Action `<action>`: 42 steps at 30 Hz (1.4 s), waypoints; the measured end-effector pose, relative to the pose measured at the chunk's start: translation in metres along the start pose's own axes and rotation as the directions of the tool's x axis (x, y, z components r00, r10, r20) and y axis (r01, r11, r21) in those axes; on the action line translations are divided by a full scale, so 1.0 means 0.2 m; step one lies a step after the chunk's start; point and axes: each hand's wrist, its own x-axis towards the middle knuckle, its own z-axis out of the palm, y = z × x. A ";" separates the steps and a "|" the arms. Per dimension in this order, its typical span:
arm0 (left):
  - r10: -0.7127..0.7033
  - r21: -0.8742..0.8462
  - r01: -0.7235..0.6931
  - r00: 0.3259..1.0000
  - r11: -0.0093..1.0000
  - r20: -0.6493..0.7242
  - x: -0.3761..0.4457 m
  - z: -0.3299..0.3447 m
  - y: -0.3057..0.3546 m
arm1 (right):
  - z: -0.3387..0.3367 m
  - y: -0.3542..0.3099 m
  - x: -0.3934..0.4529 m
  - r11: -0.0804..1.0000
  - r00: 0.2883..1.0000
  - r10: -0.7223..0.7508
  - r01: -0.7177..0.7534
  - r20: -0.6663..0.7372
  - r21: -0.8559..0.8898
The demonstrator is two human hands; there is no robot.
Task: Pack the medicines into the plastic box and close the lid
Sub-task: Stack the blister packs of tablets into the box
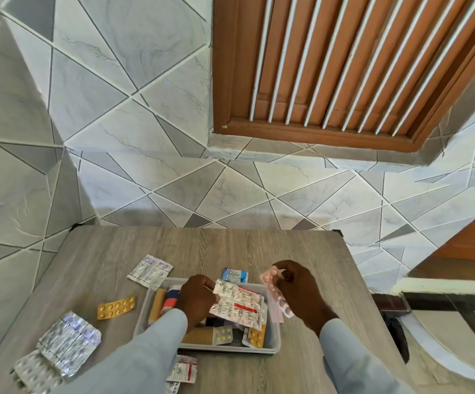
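Left hand [198, 298] over plastic box [273, 344]; right hand [301, 291] beside rim.

A grey wood-grain table [259, 245] stands with its far edge against a wall [117, 109] of grey and white tiles cut into triangles by pale and dark lines. Above the table's far right corner is a brown wooden window frame [301, 135] with slanted brown and white slats [344, 58]. Beyond the table's right edge lies dark and pale banded flooring [443, 302].

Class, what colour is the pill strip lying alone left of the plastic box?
Gold, with orange pills; head view shows it.
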 end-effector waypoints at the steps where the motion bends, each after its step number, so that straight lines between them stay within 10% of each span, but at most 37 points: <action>1: 0.018 0.043 -0.018 1.000 0.999 0.002 0.01 0.02 0.00 | 0.03 -0.01 0.00 1.000 1.000 -0.010 0.010 0.021 -0.021; 8: 0.288 0.685 -0.285 0.951 0.670 0.115 -0.02 0.06 -0.01 | 0.25 0.06 0.03 0.987 0.982 -0.022 0.051 0.187 -0.154; 12: 0.324 0.680 -0.287 0.943 0.674 0.077 -0.01 0.01 -0.02 | 0.34 0.11 0.05 0.981 0.966 0.000 0.050 0.258 -0.188; 21: 0.430 0.612 -0.356 0.902 0.706 0.028 0.09 -0.09 0.02 | 0.10 0.20 0.21 0.989 0.992 0.098 -0.107 -0.082 -0.105; 30: 0.251 0.643 -0.331 0.943 0.691 0.217 0.36 0.07 0.26 | 0.10 0.45 0.25 0.898 0.925 0.375 -0.343 0.069 -0.275; 42: 0.090 0.838 -0.363 0.929 0.406 0.359 0.60 0.33 0.28 | 0.12 0.53 0.35 0.896 0.921 0.373 -0.328 0.109 -0.298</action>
